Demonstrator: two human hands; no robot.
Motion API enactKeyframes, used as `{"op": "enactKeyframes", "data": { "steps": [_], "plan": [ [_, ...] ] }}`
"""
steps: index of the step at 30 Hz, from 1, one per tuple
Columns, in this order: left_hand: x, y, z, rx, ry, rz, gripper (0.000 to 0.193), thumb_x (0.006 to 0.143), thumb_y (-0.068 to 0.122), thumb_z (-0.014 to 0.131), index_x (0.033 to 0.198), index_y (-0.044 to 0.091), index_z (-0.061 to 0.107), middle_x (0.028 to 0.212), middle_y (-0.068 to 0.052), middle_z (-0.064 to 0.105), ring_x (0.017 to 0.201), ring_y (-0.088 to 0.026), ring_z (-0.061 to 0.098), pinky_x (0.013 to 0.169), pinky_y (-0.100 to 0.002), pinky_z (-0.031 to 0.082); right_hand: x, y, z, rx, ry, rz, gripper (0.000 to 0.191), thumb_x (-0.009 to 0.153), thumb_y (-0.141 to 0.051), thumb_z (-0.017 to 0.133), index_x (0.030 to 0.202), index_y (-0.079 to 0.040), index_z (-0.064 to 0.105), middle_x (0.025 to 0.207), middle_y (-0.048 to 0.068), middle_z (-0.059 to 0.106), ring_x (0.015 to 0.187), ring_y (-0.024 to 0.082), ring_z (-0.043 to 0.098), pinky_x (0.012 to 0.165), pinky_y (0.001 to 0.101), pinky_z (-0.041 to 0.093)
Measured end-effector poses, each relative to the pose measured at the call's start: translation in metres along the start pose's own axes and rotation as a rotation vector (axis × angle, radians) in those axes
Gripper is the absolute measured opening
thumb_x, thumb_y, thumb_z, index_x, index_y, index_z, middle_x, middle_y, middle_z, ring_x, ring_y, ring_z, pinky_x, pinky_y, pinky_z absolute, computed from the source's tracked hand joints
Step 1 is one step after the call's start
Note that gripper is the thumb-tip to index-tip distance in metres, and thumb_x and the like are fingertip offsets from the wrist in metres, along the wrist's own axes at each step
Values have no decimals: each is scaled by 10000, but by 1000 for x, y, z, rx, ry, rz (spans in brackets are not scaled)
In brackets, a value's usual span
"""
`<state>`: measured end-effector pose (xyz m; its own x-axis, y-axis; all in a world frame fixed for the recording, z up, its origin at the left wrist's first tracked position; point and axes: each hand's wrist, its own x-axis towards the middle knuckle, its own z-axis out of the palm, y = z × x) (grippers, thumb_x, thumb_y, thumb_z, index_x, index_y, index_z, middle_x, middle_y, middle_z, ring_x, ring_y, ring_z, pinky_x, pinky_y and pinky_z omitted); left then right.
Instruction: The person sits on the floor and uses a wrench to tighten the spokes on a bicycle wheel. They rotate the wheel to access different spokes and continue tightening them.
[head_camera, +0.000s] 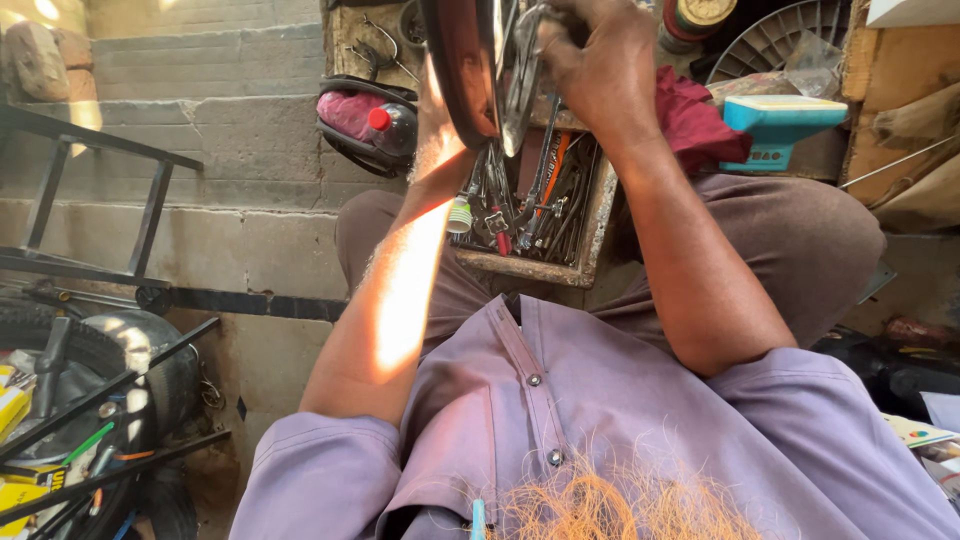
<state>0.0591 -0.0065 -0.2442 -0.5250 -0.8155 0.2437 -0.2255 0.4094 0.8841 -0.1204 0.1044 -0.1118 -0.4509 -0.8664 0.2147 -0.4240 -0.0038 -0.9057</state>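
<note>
Holding a dark curved fender upright over the wooden tool tray, the right hand closes around shiny metal parts beside it; the left hand is hidden behind, grip unclear. Steadying both pieces firmly would help. The fender looks glossy and narrow.

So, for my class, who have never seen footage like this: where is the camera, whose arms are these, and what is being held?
The one picture comes from a camera worn on a person's head, looking down past their purple shirt. Both bare hands are raised: the right hand grips shiny metal parts, and the left hand, mostly hidden, steadies a dark curved piece. Below, a wooden tray of tools sits by the knees. A red-capped bottle lies to the left.
</note>
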Motion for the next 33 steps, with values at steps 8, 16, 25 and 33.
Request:
{"op": "enactKeyframes", "data": {
  "steps": [8,16,25,33],
  "plan": [
    [-5,6,3,-172,-37,-200,397,1047,196,615,1384,8,522,1316,-106,607,1196,-189,603,1038,-320,511,1,2,1,-154,-196,-91,283,954,-92,759,1219,4,734,1102,196,758,981,317,749,865,410,580],
    [-8,7,9,-435,29,-367,386,1054,209,594,1387,28,521,1292,-89,595,1150,-158,582,983,-300,500,0,-19,-14,-325,-275,-178,290,941,-185,780,1139,23,741,999,258,718,955,438,696,854,519,536],
    [34,58,19,-873,-111,-811,380,1011,264,550,1323,48,580,1260,-88,631,1113,-164,614,941,-329,495,-5,-21,-7,-324,-137,-308,285,894,-175,810,1111,7,775,972,233,734,871,392,723,797,483,556],
    [15,102,-6,-471,-83,-239,370,1008,288,628,1290,50,606,1124,-68,669,964,-157,655,807,-310,531,4,-15,4,-45,-314,84,131,989,-170,716,1044,-83,797,892,72,790,769,143,744,703,347,585]
  ]
}}
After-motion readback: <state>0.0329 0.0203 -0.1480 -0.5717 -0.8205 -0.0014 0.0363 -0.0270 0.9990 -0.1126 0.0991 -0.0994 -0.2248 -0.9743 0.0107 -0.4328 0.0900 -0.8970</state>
